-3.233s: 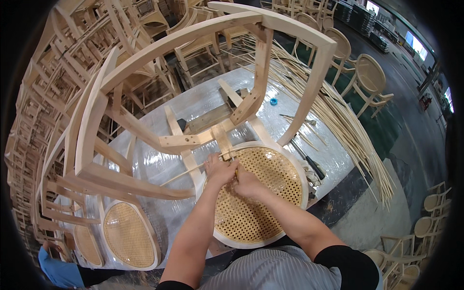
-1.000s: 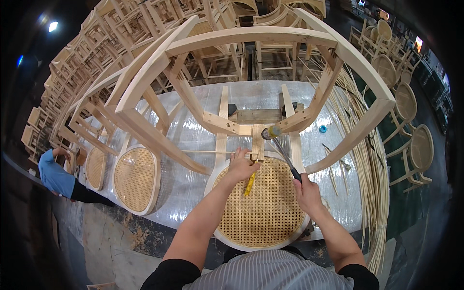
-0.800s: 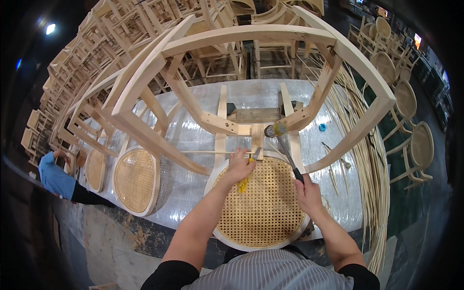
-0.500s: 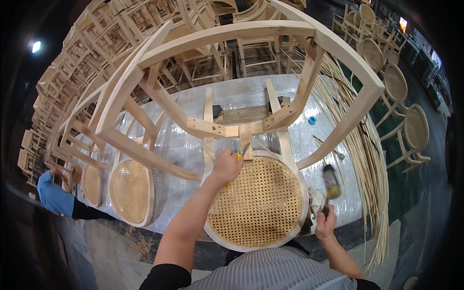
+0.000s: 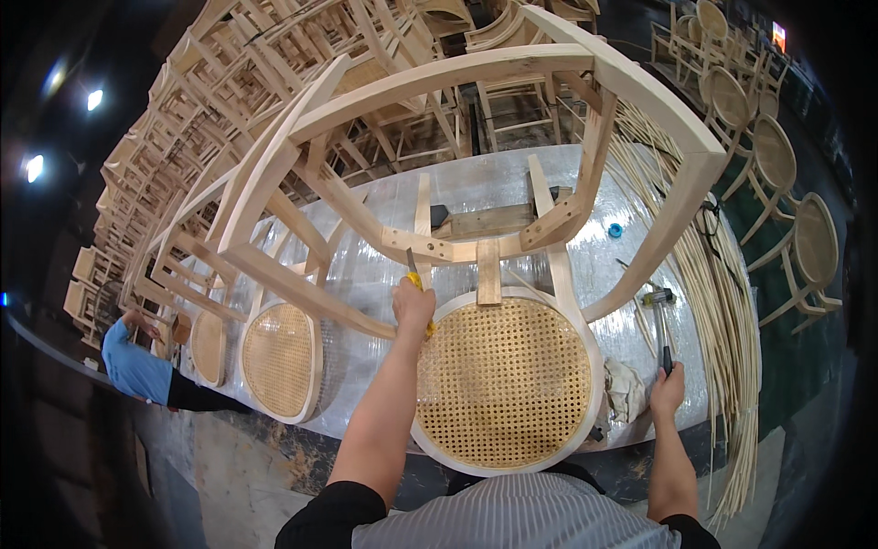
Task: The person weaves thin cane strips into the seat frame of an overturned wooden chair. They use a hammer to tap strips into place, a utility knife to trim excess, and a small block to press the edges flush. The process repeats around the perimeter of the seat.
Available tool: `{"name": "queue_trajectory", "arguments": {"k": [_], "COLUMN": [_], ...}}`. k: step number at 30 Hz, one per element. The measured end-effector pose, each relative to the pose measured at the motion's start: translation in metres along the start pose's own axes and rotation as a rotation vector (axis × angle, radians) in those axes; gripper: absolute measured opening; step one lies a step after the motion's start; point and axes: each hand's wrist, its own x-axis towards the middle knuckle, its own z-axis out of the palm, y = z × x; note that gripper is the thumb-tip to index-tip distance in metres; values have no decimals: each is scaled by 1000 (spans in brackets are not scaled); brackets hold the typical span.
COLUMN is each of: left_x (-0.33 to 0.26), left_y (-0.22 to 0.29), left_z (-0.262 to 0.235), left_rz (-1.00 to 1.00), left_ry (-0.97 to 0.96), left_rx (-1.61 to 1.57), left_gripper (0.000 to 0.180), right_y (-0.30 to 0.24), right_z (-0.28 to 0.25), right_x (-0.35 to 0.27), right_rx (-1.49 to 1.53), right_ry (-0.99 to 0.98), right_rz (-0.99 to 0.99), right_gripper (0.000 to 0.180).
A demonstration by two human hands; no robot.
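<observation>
In front of me lies an upturned wooden chair frame [image 5: 439, 87], its oval back panel of woven cane [image 5: 508, 393] nearest my body. My left hand [image 5: 413, 304] is closed round a yellow utility knife [image 5: 412, 274], blade pointing away, just above the panel's upper left edge. A short wooden block [image 5: 489, 274] rests against the panel's far rim. To the right, my right hand [image 5: 668, 389] grips the black handle of a mallet [image 5: 660, 316]; its head is over the table beside the panel. A crumpled white cloth [image 5: 625, 392] sits between that hand and the panel.
Long cane strips [image 5: 718, 320] run down the table's right side. A blue tape roll [image 5: 615, 231] lies on the film-covered table [image 5: 366, 215]. Another cane-backed chair [image 5: 282, 361] is at left. Beyond it stands a person in blue [image 5: 137, 361]. Stacked chair frames [image 5: 210, 119] fill the back.
My left hand with the knife has drawn left, away from the wooden block. The mallet in my right hand has moved right and outward from the panel. The whole view has shifted slightly.
</observation>
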Motion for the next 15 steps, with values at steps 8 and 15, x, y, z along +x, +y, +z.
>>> {"name": "queue_trajectory", "arguments": {"k": [8,15], "left_x": [5,-82], "left_y": [-25,2], "left_z": [-6,-17], "left_rz": [-107,71], "left_ry": [40,-248], "left_rx": [45,-422], "left_gripper": [43,35], "right_y": [-5,-32], "right_z": [12,-12], "right_x": [-6,-18], "right_rx": [-23,259], "right_ry": [-93,-80], "right_rz": [-58,-310], "right_gripper": [34,45]}}
